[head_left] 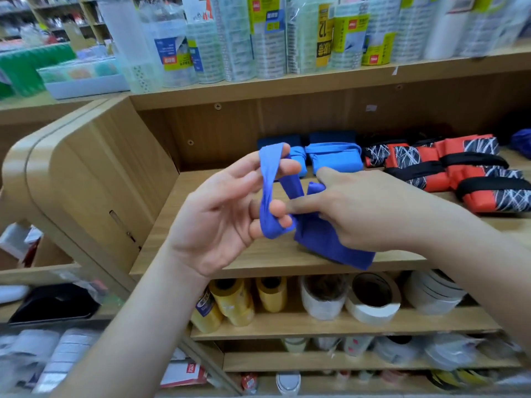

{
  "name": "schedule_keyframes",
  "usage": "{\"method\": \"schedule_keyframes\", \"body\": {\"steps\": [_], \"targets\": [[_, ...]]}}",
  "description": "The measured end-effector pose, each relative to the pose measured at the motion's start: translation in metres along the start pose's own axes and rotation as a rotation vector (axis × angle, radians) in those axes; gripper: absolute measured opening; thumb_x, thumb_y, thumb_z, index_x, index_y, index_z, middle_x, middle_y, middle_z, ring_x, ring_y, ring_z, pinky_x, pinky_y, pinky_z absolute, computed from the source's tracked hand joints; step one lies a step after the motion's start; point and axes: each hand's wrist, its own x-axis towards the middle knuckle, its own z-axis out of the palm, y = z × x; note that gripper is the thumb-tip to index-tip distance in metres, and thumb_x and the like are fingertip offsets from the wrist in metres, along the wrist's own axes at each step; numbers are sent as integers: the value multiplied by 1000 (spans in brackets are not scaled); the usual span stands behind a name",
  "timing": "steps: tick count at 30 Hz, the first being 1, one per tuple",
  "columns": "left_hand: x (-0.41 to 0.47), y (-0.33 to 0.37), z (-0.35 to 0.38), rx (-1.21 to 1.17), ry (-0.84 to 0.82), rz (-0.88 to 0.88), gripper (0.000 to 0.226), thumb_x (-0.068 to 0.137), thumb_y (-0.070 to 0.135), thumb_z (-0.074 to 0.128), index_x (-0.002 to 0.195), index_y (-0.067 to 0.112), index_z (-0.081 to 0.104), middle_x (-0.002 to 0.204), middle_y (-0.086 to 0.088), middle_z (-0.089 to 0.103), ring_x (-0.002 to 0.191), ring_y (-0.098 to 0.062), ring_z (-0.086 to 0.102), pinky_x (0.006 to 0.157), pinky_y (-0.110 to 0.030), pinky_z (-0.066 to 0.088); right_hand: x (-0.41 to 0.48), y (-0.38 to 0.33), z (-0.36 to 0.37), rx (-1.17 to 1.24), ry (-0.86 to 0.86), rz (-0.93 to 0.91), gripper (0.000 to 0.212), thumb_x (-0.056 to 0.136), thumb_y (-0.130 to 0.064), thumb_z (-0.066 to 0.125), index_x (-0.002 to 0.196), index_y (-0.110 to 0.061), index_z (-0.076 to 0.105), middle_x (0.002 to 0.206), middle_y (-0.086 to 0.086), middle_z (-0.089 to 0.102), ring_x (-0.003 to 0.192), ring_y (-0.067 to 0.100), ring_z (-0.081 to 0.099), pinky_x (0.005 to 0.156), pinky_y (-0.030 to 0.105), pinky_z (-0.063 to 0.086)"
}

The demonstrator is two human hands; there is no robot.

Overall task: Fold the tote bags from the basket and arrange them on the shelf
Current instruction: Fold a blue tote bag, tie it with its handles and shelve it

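A folded dark blue tote bag lies on the wooden shelf near its front edge. My right hand grips the top of the folded bundle. Its blue strap is looped around the fingers of my left hand, stretched between the raised index finger and the lower fingers. Behind them, at the back of the shelf, sit folded light blue tote bags. To their right lie folded red and black patterned tote bags. The basket is not in view.
Packs of clear tape rolls stand on the shelf above. Yellow and white tape rolls fill the shelf below. A rounded wooden side panel closes the shelf on the left. Bare shelf board shows left of my hands.
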Motion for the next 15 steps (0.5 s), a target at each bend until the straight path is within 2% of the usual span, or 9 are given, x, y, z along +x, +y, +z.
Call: {"method": "schedule_keyframes", "body": {"steps": [2, 4, 6, 7, 9, 11, 13, 15], "targets": [[-2, -1, -5, -112, 21, 53, 68, 79, 7, 67, 141, -3, 41, 116, -11, 65, 69, -15, 67, 72, -31, 59, 2, 8, 4, 146, 65, 27, 44, 98, -28, 39, 133, -56, 41, 86, -9, 35, 76, 16, 46, 62, 33, 35], [-5, 0, -11, -205, 126, 95, 71, 69, 0, 69, 136, -5, 48, 106, -9, 65, 68, -12, 66, 75, -29, 59, 5, 16, 10, 387, 59, 13, 34, 98, -26, 48, 122, -47, 59, 91, -9, 54, 88, 13, 53, 77, 34, 43], [-8, -3, -17, -181, 269, 100, 74, 55, -10, 66, 129, -4, 57, 98, -10, 64, 75, -16, 67, 83, -30, 57, 6, 22, 16, 666, 20, 3, 26, 96, -22, 59, 108, -43, 69, 93, -15, 66, 93, 2, 59, 81, 23, 46], [-9, -7, -21, -121, 345, 76, 78, 50, -16, 60, 127, -2, 58, 100, -13, 64, 86, -21, 68, 88, -33, 56, 6, 24, 17, 773, -12, 7, 26, 95, -20, 61, 102, -44, 70, 96, -22, 68, 94, -4, 60, 81, 15, 46], [-11, -13, -29, 95, 485, 4, 84, 50, -21, 48, 130, 6, 55, 116, -20, 61, 105, -28, 66, 91, -38, 55, 5, 27, 18, 921, -82, 4, 26, 94, -17, 63, 98, -42, 71, 98, -24, 71, 96, -5, 64, 82, 13, 47], [-17, -14, -36, 537, 547, -1, 101, 55, -20, 61, 142, 26, 42, 138, -12, 52, 120, -19, 59, 91, -36, 53, 4, 31, 19, 979, -127, -6, 19, 94, -17, 64, 101, -30, 75, 101, -14, 74, 97, 5, 67, 83, 22, 51], [-18, -9, -38, 985, 457, 68, 124, 59, -12, 80, 148, 49, 20, 154, 8, 31, 137, -4, 38, 105, -35, 42, 5, 33, 19, 1005, -187, -15, 15, 94, -19, 64, 101, -25, 76, 102, -7, 74, 97, 14, 68, 84, 31, 52], [-13, 2, -30, 1284, 274, 206, 122, 62, 5, 86, 149, 46, 9, 160, 16, 16, 146, 0, 19, 116, -35, 27, 5, 32, 18, 1024, -271, -66, 13, 94, -23, 65, 98, -28, 76, 101, -6, 74, 96, 18, 68, 86, 38, 52]]}}
